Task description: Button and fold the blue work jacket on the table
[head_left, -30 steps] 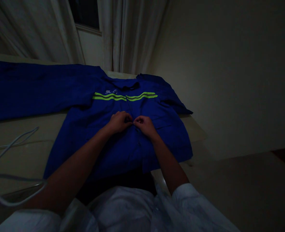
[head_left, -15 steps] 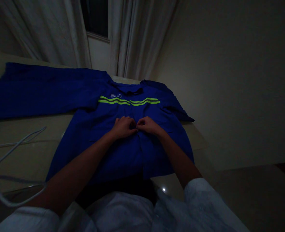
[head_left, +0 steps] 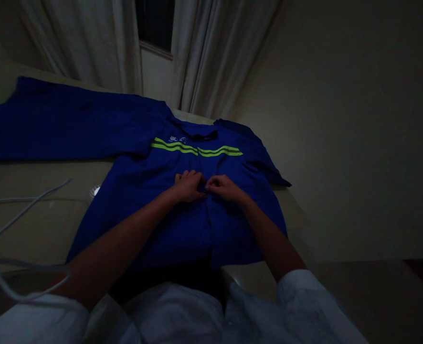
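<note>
A blue work jacket (head_left: 168,234) with a yellow-green reflective stripe (head_left: 177,146) across its chest lies spread out, collar away from me. At the front opening, below the stripe, my left hand (head_left: 190,185) is closed on the jacket's edge, thumb and fingers pinched at the cloth. Just to its right, my right hand (head_left: 226,188) pinches the other side of the same opening. The fingertips of both hands nearly meet. Dim light hides any button or fastener between them.
The jacket lies on a pale table (head_left: 36,224). A white cable (head_left: 21,220) loops at the left, near my left forearm. Curtains (head_left: 211,52) hang behind the table, and a plain wall (head_left: 351,129) stands to the right.
The view has shifted slightly, so the jacket's upper part appears a little farther right. My hands stay at the front opening, their fingertips slightly farther apart.
</note>
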A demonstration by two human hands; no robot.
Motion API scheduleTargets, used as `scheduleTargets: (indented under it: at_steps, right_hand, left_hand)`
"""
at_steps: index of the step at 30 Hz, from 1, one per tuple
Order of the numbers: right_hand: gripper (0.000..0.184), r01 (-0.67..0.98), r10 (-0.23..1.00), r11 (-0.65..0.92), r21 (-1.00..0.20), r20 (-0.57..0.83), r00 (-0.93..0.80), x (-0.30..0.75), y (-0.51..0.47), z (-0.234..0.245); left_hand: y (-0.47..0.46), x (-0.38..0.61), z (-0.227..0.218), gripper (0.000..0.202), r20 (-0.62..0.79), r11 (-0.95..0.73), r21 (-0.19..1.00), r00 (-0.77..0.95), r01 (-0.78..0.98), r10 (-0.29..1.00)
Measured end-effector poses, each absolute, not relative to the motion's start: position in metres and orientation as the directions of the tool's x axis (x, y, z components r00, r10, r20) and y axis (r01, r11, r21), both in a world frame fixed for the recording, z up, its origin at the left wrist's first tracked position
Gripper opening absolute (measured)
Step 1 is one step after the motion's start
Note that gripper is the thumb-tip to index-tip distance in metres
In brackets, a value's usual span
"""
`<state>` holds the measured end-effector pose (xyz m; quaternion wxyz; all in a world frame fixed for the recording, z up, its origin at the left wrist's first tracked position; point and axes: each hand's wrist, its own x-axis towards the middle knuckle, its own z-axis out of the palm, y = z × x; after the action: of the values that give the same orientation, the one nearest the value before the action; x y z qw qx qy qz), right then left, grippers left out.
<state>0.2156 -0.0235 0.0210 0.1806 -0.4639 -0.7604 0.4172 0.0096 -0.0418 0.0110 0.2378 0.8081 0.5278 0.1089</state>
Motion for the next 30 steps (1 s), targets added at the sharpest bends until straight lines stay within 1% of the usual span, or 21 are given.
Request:
scheduleTargets:
  at_steps: [4,8,13,18,22,27,30]
  right_hand:
    - [0.031,0.494,0.890,0.094,-0.865,-0.149,-0.430,0.217,-0.024,0.015]
    - [0.035,0.452,0.890,-0.011,-0.892,-0.215,-0.402,0.216,-0.022,0.012]
    - [0.035,0.401,0.930,0.016,-0.916,-0.133,-0.343,0.215,-0.025,0.007]
    - [0.035,0.395,0.933,0.039,-0.918,-0.109,-0.344,0.215,-0.029,0.003]
    - [0.033,0.388,0.942,0.039,-0.921,-0.095,-0.321,0.214,-0.028,0.000]
    - [0.031,0.404,0.945,0.044,-0.914,-0.093,-0.314,0.216,-0.026,0.000]
    - [0.032,0.403,0.945,0.052,-0.914,-0.085,-0.315,0.217,-0.025,0.000]
  left_hand:
    - [-0.040,0.009,0.012,0.049,-0.093,-0.320,0.507,0.420,0.800,0.903]
    - [-0.039,0.008,0.009,0.043,-0.046,-0.339,0.508,0.418,0.792,0.907]
    - [-0.040,0.009,0.005,0.033,0.037,-0.334,0.562,0.380,0.757,0.924]
    - [-0.040,0.013,0.007,0.025,0.024,-0.317,0.561,0.368,0.764,0.929]
    - [-0.039,0.015,0.009,0.021,0.006,-0.329,0.555,0.392,0.764,0.920]
    - [-0.040,0.016,0.008,0.019,0.098,-0.427,0.498,0.440,0.755,0.893]
    - [-0.044,0.015,0.010,0.018,0.169,-0.492,0.409,0.466,0.768,0.868]
